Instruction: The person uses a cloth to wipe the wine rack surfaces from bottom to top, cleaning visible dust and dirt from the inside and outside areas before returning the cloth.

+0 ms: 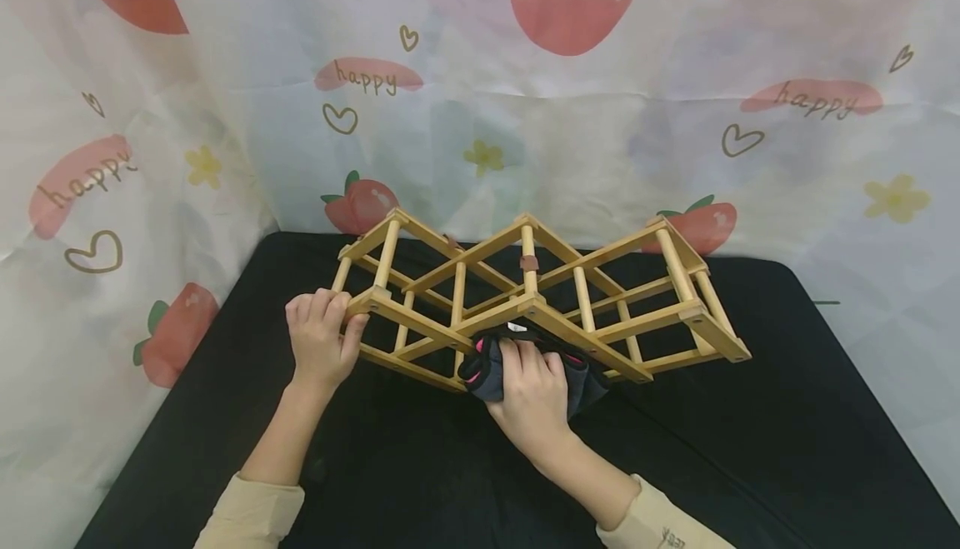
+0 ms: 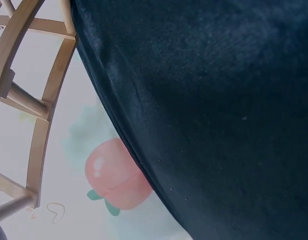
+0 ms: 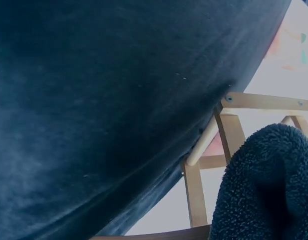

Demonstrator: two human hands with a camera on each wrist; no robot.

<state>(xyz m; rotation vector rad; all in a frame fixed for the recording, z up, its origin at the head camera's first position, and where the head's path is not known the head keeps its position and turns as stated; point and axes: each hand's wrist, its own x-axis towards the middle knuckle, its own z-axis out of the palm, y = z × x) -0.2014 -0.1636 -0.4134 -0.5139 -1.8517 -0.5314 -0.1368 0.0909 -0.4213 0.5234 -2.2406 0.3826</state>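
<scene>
A light wooden folding rack (image 1: 592,345) with zigzag slats and round dowels spans the middle of the head view. My left hand (image 1: 322,332) grips its left end at a slat corner. In my right hand (image 1: 534,399) is a bunched dark blue-grey cloth (image 1: 581,382) with black edging and bits of pink, held against the rack's front lower middle. The right wrist view shows the cloth's fluffy pile (image 3: 243,190) close up, beside rack slats (image 3: 266,101). More rack slats (image 2: 41,145) appear at the left of the left wrist view, where only a sliver of hand shows.
Black fabric covers the table (image 1: 420,466) under the rack. Behind it and at the left hangs a pale curtain (image 1: 600,132) printed with fruit, hearts and lettering. A small brown band (image 1: 529,262) wraps one dowel of the rack.
</scene>
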